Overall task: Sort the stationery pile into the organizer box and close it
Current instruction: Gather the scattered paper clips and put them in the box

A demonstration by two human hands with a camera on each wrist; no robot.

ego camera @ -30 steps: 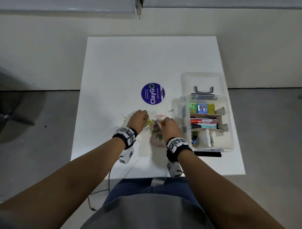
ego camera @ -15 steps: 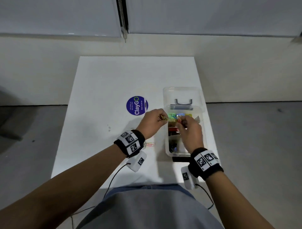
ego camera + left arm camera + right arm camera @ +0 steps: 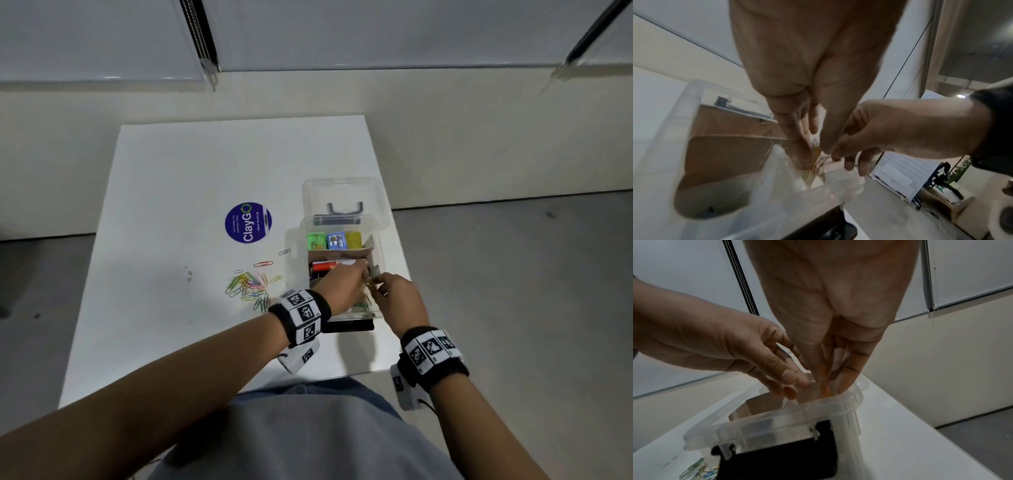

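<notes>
A clear plastic organizer box (image 3: 376, 236) stands at the table's right edge, its lid (image 3: 342, 192) folded open behind it. Both hands are down at its nearest compartment. My left hand (image 3: 364, 274) reaches in from the left and pinches a few paper clips (image 3: 813, 154) between thumb and fingers (image 3: 803, 159). My right hand (image 3: 376, 286) comes in from the right, and its bunched fingers (image 3: 844, 376) hold orange paper clips (image 3: 825, 386) just inside the rim. A pile of coloured paper clips (image 3: 248, 286) lies on the table to the left of the box.
Cardboard dividers split the box. Small green, blue and yellow items (image 3: 334, 240) fill the far section and markers (image 3: 323, 265) the middle one. A black latch (image 3: 347, 325) hangs at its front. Two stray clips (image 3: 263, 264) and a round purple sticker (image 3: 248, 222) lie to the left.
Both hands lifted paper clips from the pile, carried them right over the box, then lowered to its nearest compartment. The head view swung as well.
</notes>
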